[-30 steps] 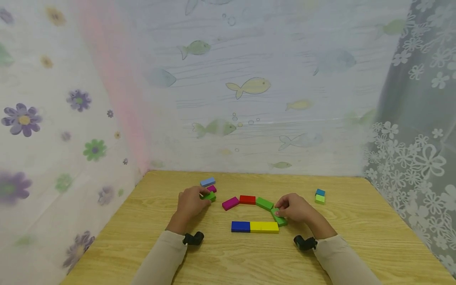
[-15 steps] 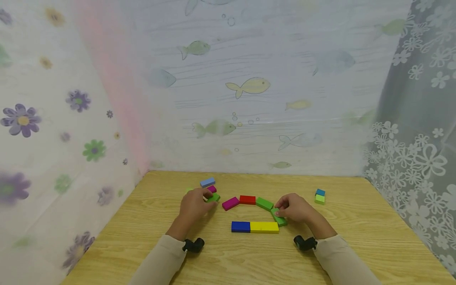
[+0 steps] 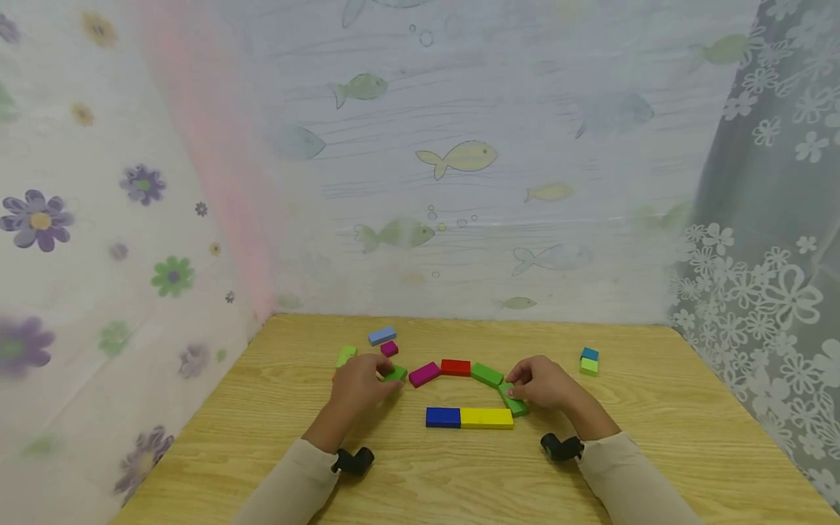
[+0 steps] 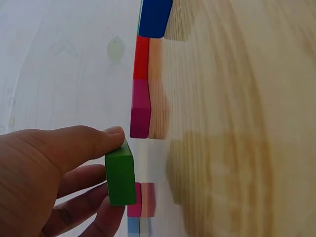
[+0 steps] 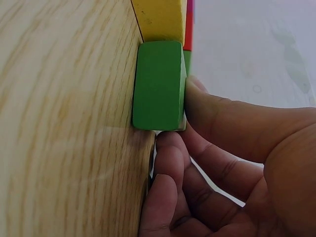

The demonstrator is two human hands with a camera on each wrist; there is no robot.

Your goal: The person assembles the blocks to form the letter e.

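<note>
The left hand (image 3: 356,385) pinches a green block (image 3: 395,374) between thumb and fingers, just left of a magenta block (image 3: 424,375); in the left wrist view this green block (image 4: 120,178) is apart from the magenta one (image 4: 140,108). A curved row runs from the magenta block through a red block (image 3: 456,367) and a green block (image 3: 487,375) to another green block (image 3: 514,400). On that last block the right hand (image 3: 547,383) rests thumb and fingers. Below the curve, a blue block (image 3: 442,418) and a yellow block (image 3: 486,418) lie end to end.
Behind the left hand lie a light blue block (image 3: 382,336), a small magenta block (image 3: 389,349) and a lime block (image 3: 346,356). A blue block (image 3: 590,354) and a lime block (image 3: 589,367) touch at the back right. Patterned curtains surround the wooden table (image 3: 433,481).
The left hand has brought its green block right and slightly nearer, toward the magenta end of the curve, uncovering the lime block behind it. The right hand has stayed in place.
</note>
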